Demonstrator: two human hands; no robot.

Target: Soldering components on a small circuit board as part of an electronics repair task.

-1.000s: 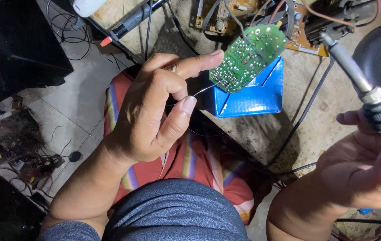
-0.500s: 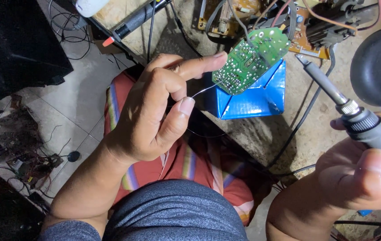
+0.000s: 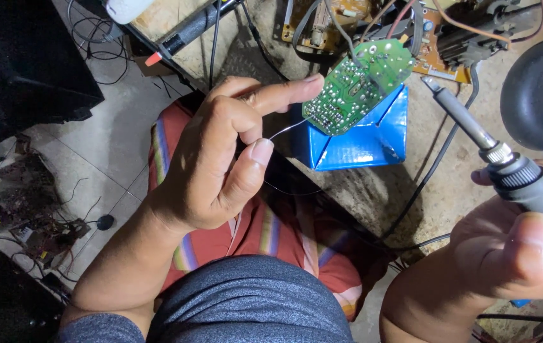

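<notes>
1. Since the earlier views the soldering iron with its grey metal shaft and dark handle (image 3: 475,136) has swung in from the right: its tip now sits just beside the upper right edge of the green oval circuit board (image 3: 357,86), where before it pointed away and stood well apart.
2. The right hand (image 3: 519,254) is wrapped tight round the iron's handle, thumb pressed along the top, a firm working grip.
3. The left hand (image 3: 220,159) has barely shifted. Forefinger stretched out, its tip touches the board's left edge; thumb and a bent finger pinch a thin silver strand of solder wire (image 3: 287,129), whose free end reaches the board's lower left edge.
4. The board stands tilted, solder side up, propped on the blue folded cardboard box (image 3: 363,143), which rests on the worn stone-coloured work surface (image 3: 411,190).
5. How far along? By my reading, everything is lined up: board braced, wire fed in, iron close. But the tip looks just short of the copper side, so the joint itself seems not yet made. No smoke or fresh blob shows.
6. Around it: a brown circuit board with wires (image 3: 341,19) behind, a black round dome-shaped object (image 3: 538,89) at right, a black probe with a red tip (image 3: 182,38) at upper left.
</notes>
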